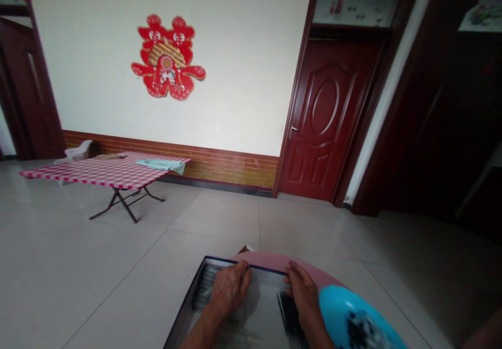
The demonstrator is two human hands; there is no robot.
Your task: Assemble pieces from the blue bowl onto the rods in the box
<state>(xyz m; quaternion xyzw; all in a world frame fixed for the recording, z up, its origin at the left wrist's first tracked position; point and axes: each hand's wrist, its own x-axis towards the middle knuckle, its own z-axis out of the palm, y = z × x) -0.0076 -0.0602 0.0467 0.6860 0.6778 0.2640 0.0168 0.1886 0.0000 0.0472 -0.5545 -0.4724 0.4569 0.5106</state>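
A shallow box point(267, 274) with a dark rim and pale inside lies at the bottom centre, on a pink round surface point(309, 269). My left hand point(231, 285) reaches over it, with its curled fingers at the far rim. My right hand point(301, 289) has its fingers closed on the same rim, further right. Inside the box, a bundle of thin grey items point(204, 289) lies at the left, and a black bristly bundle point(288, 312) lies beneath my right hand. What these items are is too blurred to tell.
A blue basin point(341, 307) holding dark and whitish things stands right of the box. Further off, a folding table point(98, 172) with a checked top bears a pale green cloth point(160, 165). Behind it is a white chair point(78, 152). A red door point(325, 114) is shut at the back.
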